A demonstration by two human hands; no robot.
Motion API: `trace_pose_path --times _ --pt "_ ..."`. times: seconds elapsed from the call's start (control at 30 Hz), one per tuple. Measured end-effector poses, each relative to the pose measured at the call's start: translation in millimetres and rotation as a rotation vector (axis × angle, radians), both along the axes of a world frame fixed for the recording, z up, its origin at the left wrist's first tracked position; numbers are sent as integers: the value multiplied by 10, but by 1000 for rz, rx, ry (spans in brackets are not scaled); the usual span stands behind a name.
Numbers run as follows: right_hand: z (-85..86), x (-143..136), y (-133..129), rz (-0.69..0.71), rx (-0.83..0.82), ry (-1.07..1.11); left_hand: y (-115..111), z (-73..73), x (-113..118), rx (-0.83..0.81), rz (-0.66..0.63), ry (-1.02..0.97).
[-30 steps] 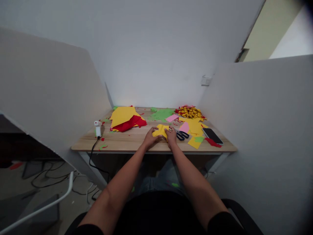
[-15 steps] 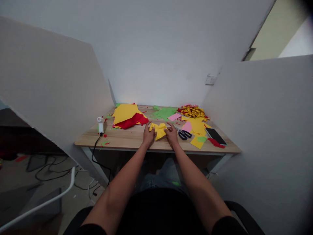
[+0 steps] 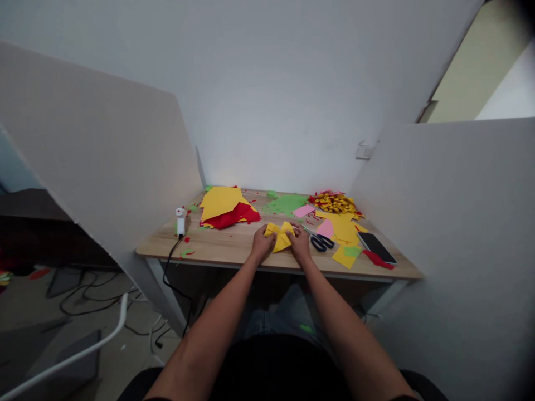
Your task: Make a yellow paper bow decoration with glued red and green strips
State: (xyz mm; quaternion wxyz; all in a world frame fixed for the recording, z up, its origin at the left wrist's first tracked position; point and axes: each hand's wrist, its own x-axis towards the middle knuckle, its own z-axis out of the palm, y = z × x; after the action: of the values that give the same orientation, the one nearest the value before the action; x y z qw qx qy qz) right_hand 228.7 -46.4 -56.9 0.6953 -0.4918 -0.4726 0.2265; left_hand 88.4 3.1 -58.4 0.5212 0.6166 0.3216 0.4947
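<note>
A piece of folded yellow paper (image 3: 282,240) is held between my two hands near the front edge of the table. My left hand (image 3: 263,244) is closed on its left side, thumb pressed on top. On the other side my right hand (image 3: 300,243) grips the paper, with the thumb on its face and the fingers behind. Just right of that hand lie scissors (image 3: 321,242) with dark handles. The paper's underside is hidden from me.
Yellow and red sheets (image 3: 225,203) are stacked at the back left, near a corded white hot glue gun (image 3: 180,221). Green paper (image 3: 288,204) lies at the back. A pile of yellow-red pieces (image 3: 334,204) and a phone (image 3: 377,248) are on the right.
The whole view has shifted, so the table appears lower and slightly to the right. Both hands still hold the yellow paper, and its right part looks tilted up more.
</note>
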Motion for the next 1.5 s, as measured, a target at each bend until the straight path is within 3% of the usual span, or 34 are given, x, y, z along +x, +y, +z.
trace_pose_path --times 0.2,0.43,0.6,1.0,1.3,1.5 --pt "-9 -12 -29 12 -8 -73 -23 -11 13 -29 -39 0" --pt "-45 -7 29 19 -29 -191 -3 108 -23 -71 40 -142" --pt "-116 20 78 9 -77 -233 31 130 -35 -136 8 -218" --pt "-46 -7 -18 -45 -65 -314 -39 131 -33 -198 -23 -252" --pt "-37 -20 -22 107 -49 -279 -41 83 -13 -281 -150 -154" --pt "-3 -71 -52 130 -10 -210 29 24 10 -309 -53 -151"
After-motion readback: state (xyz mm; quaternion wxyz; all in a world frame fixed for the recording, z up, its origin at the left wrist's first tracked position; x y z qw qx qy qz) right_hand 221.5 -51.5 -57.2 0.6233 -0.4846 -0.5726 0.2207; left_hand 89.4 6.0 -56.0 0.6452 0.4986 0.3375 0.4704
